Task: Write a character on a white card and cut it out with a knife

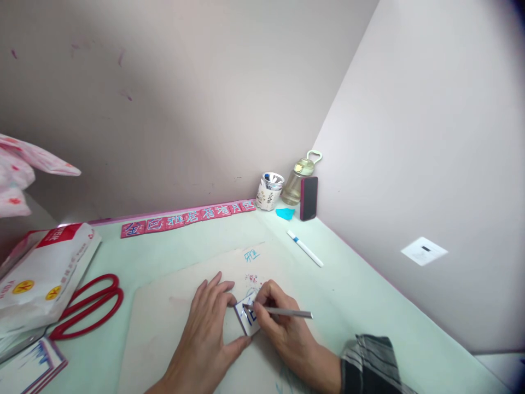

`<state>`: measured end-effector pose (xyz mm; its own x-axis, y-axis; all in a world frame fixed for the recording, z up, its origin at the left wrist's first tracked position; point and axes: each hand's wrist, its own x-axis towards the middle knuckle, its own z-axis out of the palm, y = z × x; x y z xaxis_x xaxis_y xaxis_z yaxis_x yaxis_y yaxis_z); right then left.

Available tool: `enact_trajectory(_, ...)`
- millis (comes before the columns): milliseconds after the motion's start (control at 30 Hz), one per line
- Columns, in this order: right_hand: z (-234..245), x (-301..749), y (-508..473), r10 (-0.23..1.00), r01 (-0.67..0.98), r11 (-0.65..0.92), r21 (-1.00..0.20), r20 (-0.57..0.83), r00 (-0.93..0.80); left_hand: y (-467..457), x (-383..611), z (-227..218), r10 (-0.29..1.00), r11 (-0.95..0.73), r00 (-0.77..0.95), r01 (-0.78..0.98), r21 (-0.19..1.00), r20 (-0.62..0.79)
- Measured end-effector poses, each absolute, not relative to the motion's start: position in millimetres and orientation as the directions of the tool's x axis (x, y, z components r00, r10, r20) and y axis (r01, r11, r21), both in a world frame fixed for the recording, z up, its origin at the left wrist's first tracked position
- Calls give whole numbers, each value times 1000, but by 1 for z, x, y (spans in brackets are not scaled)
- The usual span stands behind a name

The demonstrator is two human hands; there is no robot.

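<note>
My right hand (283, 323) grips a slim grey pen (291, 312) in a writing hold, its dark tip on a small white card (251, 327). Blue strokes of a character show on this card, partly covered by my right fingers. My left hand (207, 323) lies to the left, with thumb and forefinger against the card's edges and the other fingers stretched out. Beneath both hands is a pale board (151, 317) with blue and red marks. A white marker with a blue band (305, 249) rests beyond my right hand.
Along the wall runs a row of pink cards (192, 217) with blue characters. A jar of pens (269, 191), a bottle (294, 183), a phone (309, 198) and a blue scrap (285, 214) stand or lie near the corner. Left are red-handled scissors (92, 306), a white package (49, 279) and stacked cards (28, 369).
</note>
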<state>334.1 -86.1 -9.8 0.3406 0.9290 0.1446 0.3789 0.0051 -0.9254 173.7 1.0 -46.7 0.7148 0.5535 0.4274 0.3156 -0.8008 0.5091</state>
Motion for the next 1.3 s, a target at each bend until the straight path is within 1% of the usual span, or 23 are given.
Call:
enact_trajectory(233, -10, 334, -87, 936, 448, -16, -894, 144, 320, 2, 174, -49, 534, -820, 718, 311, 481, 446)
enact_trajectory(400, -6, 335, -90, 954, 462, -42, -886, 102, 282, 3, 174, -50, 521, -830, 720, 301, 470, 459)
enact_trajectory(533, -4, 337, -93, 965, 476, -32, -879, 98, 245, 2, 174, -51, 525, -827, 715, 301, 474, 462)
enact_trajectory(667, -2, 335, -92, 963, 504, -43, -863, 100, 252, 3, 174, -51, 531, -823, 712, 303, 480, 459)
enact_trajectory(967, -4, 331, -89, 947, 478, -92, -873, 71, 313, 4, 175, -52, 535, -820, 708, 302, 487, 461)
enact_trajectory(1100, -3, 331, -89, 950, 451, -78, -889, 72, 305, 4, 175, -52, 541, -814, 705, 303, 495, 458)
enact_trajectory(1300, 6, 329, -93, 961, 483, -96, -870, 47, 274, 3, 174, -51, 538, -817, 713, 312, 484, 449)
